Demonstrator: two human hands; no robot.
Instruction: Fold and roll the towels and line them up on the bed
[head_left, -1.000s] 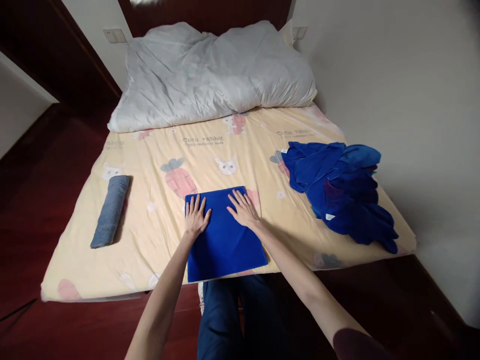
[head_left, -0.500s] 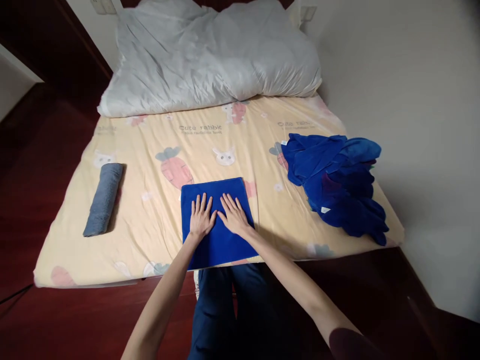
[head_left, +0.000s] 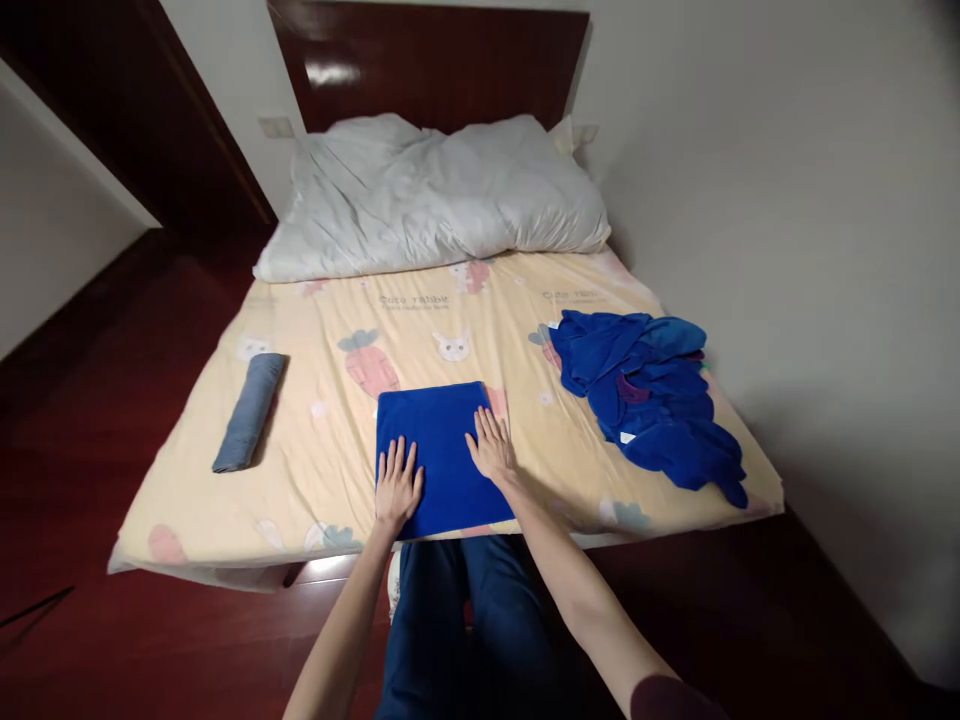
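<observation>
A blue cloth (head_left: 442, 450) lies flat in a near-square at the front edge of the bed. My left hand (head_left: 398, 485) rests open on its lower left part, fingers spread. On its right edge lies my right hand (head_left: 492, 446), also open with the fingers stretched out. To the left is a rolled grey-blue towel (head_left: 249, 413). A crumpled pile of blue cloths (head_left: 649, 395) with small white tags sits on the right side of the bed.
The bed (head_left: 315, 500) has a yellow sheet with rabbit and carrot prints. A folded white quilt (head_left: 442, 200) lies at the far end, before a dark wooden headboard (head_left: 442, 60). A wall stands close on the right.
My hands have moved apart on the blue cloth, the left one down and the right one to the right edge. The view has tilted up, showing more of the headboard.
</observation>
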